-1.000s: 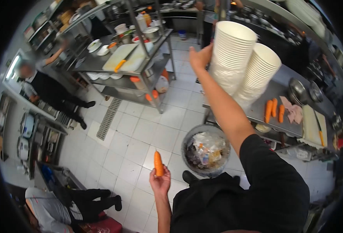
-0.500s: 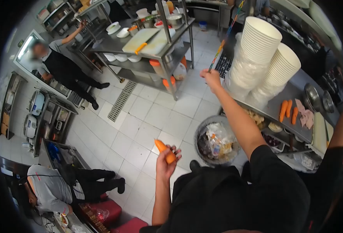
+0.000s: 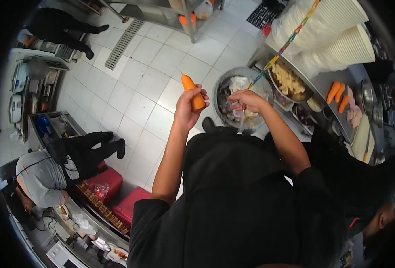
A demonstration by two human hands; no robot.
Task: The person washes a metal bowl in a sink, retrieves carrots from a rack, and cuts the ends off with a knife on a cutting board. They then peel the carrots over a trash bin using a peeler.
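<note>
My left hand (image 3: 186, 109) is wrapped round a carrot (image 3: 188, 83), its thin tip pointing up and away from me. My right hand (image 3: 250, 101) is closed at the lower end of a braided, multicoloured cord (image 3: 285, 46), which runs taut up to the top right. Whatever else lies in those fingers is too small to make out. Below the right hand is a round waste bin (image 3: 218, 99) lined with a clear bag and holding rubbish. Several more carrots (image 3: 334, 91) lie on the steel counter to the right, beside a pink cloth (image 3: 353, 112).
Stacks of white tubs (image 3: 340, 22) in plastic stand on the steel counter (image 3: 322, 82). Under it sits a bowl of pale peeled pieces (image 3: 288, 80). A person in grey (image 3: 43, 174) bends over a counter at left. Another person (image 3: 363, 178) is close on my right. A floor drain (image 3: 123, 44) crosses the tiles.
My right hand has come down and closer to me, bringing the cord's end over the bin. The carrot stays in my left hand. The view has tilted down.
</note>
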